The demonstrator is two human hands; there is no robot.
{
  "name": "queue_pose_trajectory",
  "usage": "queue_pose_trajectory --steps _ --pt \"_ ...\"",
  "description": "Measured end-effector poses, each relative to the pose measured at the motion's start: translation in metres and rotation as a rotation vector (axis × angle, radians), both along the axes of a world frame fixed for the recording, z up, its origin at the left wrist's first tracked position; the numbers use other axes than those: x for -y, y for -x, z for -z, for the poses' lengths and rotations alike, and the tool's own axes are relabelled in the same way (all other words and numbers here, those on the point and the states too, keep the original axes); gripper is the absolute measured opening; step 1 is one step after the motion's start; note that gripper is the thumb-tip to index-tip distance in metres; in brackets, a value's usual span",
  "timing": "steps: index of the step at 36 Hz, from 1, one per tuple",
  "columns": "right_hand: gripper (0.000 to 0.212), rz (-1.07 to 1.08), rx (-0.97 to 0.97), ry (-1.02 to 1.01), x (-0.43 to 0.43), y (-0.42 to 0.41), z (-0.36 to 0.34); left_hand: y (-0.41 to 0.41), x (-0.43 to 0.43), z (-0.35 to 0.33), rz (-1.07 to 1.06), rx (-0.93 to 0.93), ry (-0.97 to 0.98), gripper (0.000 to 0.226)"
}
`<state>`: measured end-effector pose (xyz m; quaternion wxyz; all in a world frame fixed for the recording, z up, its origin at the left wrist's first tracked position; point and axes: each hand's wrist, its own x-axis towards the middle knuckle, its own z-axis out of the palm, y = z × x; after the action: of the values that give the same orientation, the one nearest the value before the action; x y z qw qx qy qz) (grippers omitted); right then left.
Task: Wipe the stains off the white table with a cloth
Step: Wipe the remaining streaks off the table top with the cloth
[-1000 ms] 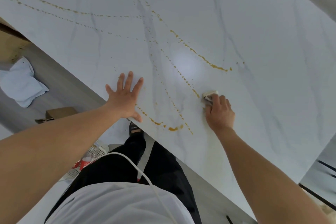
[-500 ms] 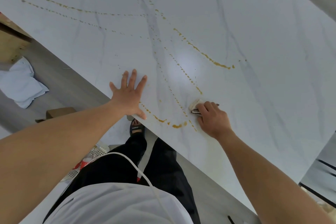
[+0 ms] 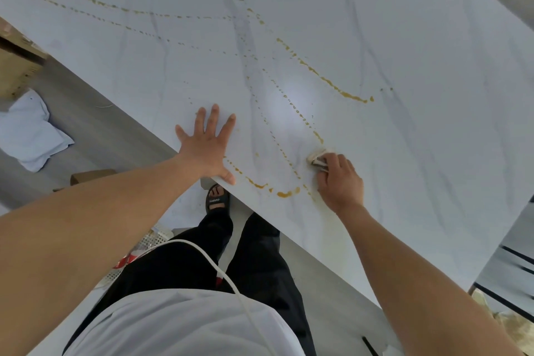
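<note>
— What is the right grip [image 3: 341, 185] doing?

— Its fingers are curled over a small folded cloth [image 3: 318, 157] and press it down on the white bench [image 3: 419, 23]. The cloth lies near the front edge, just below a short amber dash [image 3: 318, 137].

— Has it moved?

— Yes. A second ago it lay right at that dash. Half a second ago it had drawn in toward 7 o'clock, and now it is a little way back out toward 1 o'clock. I read that as short scrubbing strokes over one patch.

— And the stains?

— Hardly altered. The dotted trail [image 3: 297, 175] at 8 o'clock of the cloth and the amber blob [image 3: 287, 193] at 7 o'clock, by the edge, look as they did. The long streak [image 3: 326, 79] at 12 o'clock is untouched. Thin dotted lines [image 3: 115, 7] run far off toward 10 o'clock.

— The left grip [image 3: 206, 147]?

— It lies flat on the bench at 9 o'clock of the cloth, fingers spread, holding nothing. It has stayed there as a brace.

— How far along, then?

— Early, I judge. Most of the marks are still to do.
</note>
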<state>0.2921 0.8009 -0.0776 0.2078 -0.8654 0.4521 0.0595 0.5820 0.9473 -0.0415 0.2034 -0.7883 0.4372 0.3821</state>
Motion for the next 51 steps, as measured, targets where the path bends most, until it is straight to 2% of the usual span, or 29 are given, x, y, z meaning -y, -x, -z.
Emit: queue_pose_trajectory --steps 2,3,5,8,11,13,16,18,23,25,30,31,33,36,38,40,43,44,51 --pt "0.027 0.200 0.019 -0.011 -0.005 -0.007 -0.001 0.000 0.000 0.001 -0.001 0.004 0.003 0.160" --pt "0.027 0.218 0.010 -0.003 -0.010 -0.010 -0.001 -0.001 -0.001 0.000 -0.001 0.005 0.002 0.160" --pt "0.026 0.091 -0.003 0.025 -0.021 -0.011 -0.001 0.000 -0.001 0.000 0.002 0.006 -0.003 0.160" --pt "0.023 -0.250 -0.001 0.060 -0.029 -0.003 0.002 0.000 0.000 0.001 0.002 0.005 -0.008 0.160" --pt "0.021 -0.345 -0.020 0.061 -0.021 0.000 0.003 0.000 0.000 0.000 0.005 0.011 -0.011 0.161" --pt "0.022 -0.200 -0.011 0.048 -0.018 -0.001 0.003 0.000 0.000 0.000 0.003 0.007 -0.006 0.161" --pt "0.027 0.136 0.024 0.031 -0.022 -0.007 0.002 0.000 0.000 0.000 -0.003 0.000 0.001 0.161" --pt "0.027 0.173 0.014 0.036 -0.032 -0.011 0.000 0.000 -0.001 0.001 -0.002 0.002 0.003 0.161" --pt "0.022 -0.234 -0.011 0.037 -0.047 -0.002 0.001 0.000 -0.002 0.002 -0.004 -0.002 0.015 0.161" --pt "0.023 -0.267 -0.012 0.032 -0.041 -0.001 0.001 0.000 -0.003 0.002 -0.002 -0.001 0.020 0.161" --pt "0.028 0.170 0.032 0.011 -0.034 -0.007 -0.002 -0.001 -0.004 0.002 -0.004 -0.005 0.031 0.160" --pt "0.028 0.194 0.026 0.021 -0.039 -0.009 -0.003 -0.001 -0.004 0.002 -0.003 -0.005 0.033 0.160" --pt "0.026 0.062 0.011 0.043 -0.051 -0.009 -0.003 -0.001 -0.005 0.001 -0.003 -0.007 0.033 0.159" --pt "0.024 -0.317 -0.006 0.048 -0.062 0.001 -0.001 0.000 -0.005 0.002 -0.006 -0.008 0.034 0.160" --pt "0.025 -0.435 -0.021 0.047 -0.058 0.004 0.000 -0.001 -0.005 0.002 -0.006 -0.007 0.035 0.160" --pt "0.025 -0.338 -0.044 0.031 -0.049 0.002 0.000 -0.001 -0.006 0.004 0.000 -0.005 0.036 0.160" --pt "0.027 -0.018 -0.054 0.032 -0.038 -0.006 -0.001 -0.001 -0.006 0.007 0.011 0.001 0.044 0.160" --pt "0.028 0.027 -0.057 0.048 -0.038 -0.009 -0.002 -0.002 -0.006 0.006 0.010 -0.002 0.046 0.160" --pt "0.021 -0.074 -0.021 0.100 -0.091 -0.006 0.000 -0.002 -0.006 0.006 0.012 0.000 0.034 0.161"
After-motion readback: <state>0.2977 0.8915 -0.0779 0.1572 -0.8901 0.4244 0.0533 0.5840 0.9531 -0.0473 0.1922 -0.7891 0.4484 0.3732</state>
